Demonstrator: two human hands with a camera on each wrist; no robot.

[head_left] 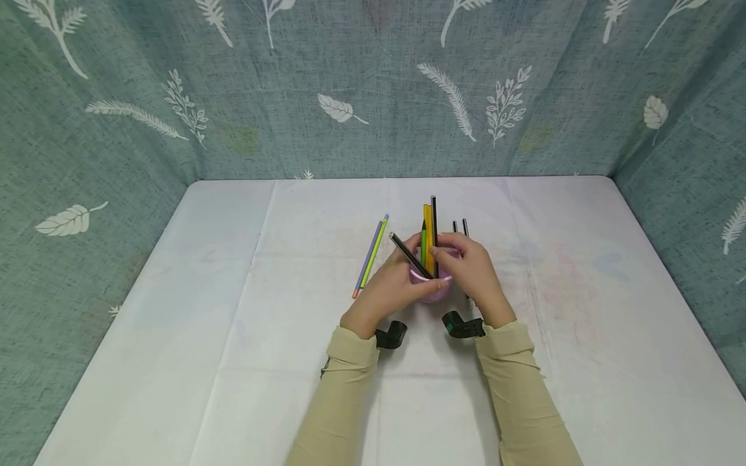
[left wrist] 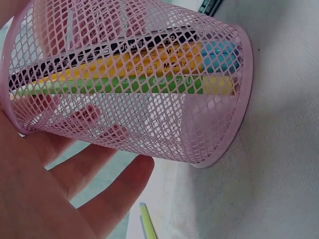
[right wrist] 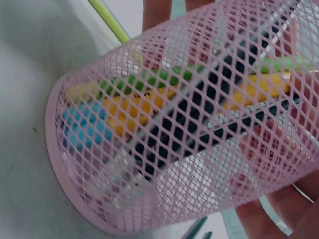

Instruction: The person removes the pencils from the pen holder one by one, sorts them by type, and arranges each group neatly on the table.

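Note:
A pink mesh pen cup (head_left: 434,292) stands upright on the table between both hands. My left hand (head_left: 393,285) grips its left side, thumb along the front rim and fingers reaching round the mesh (left wrist: 124,122). On the other side my right hand (head_left: 471,268) curls round the rim, its thumb close against the pencils. Inside stand a green pencil (head_left: 423,243), yellow pencils (head_left: 429,233) with blue ends (left wrist: 219,56), and an upright black pencil (head_left: 434,223). Another black pencil (head_left: 408,254) leans to the left across the rim, its lower part slanting through the cup in the right wrist view.
Left of the cup, a purple pencil (head_left: 367,259) and a yellow-green pencil (head_left: 375,249) lie side by side on the white-covered table (head_left: 280,310). Black pencils (head_left: 465,226) lie partly hidden behind my right hand. A leaf-patterned curtain (head_left: 373,149) encloses the back and sides.

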